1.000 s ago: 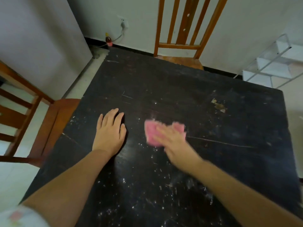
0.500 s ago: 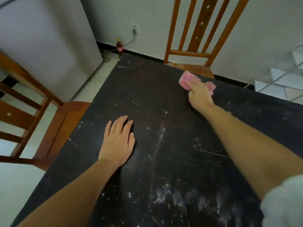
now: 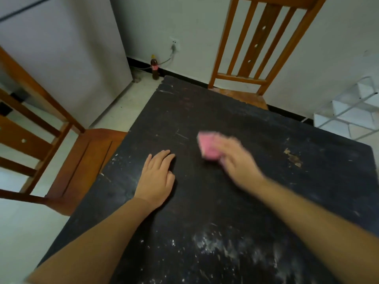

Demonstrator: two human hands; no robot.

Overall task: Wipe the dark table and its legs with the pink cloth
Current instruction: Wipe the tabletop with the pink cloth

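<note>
Cloth swept back from far edge to mid-counter.
Right hand [image 3: 235, 160] grip presses pink cloth [image 3: 209, 147]; left hand [image 3: 156, 177] flat, released, bracing on counter [image 3: 266, 201].

no readable text anywhere; bottle [image 3: 155, 67] label by wall too small, blurred.

Right hand [image 3: 235, 160] motion-blurred; finger outlines indistinct, hold on the cloth [image 3: 208, 147] cannot be resolved. Cloth partly covered by that hand, its edges smeared. Table [image 3: 225, 201] cut off by the bottom and right edges; legs hidden beneath the top. Both forearms run out of frame at the bottom. Left chair [image 3: 61, 150] cut by the left edge; far chair [image 3: 256, 48] cut by the top edge, its seat partly behind the table. Bottle [image 3: 154, 67] label too small to read. White rack [image 3: 348, 111] cut at right.
</note>
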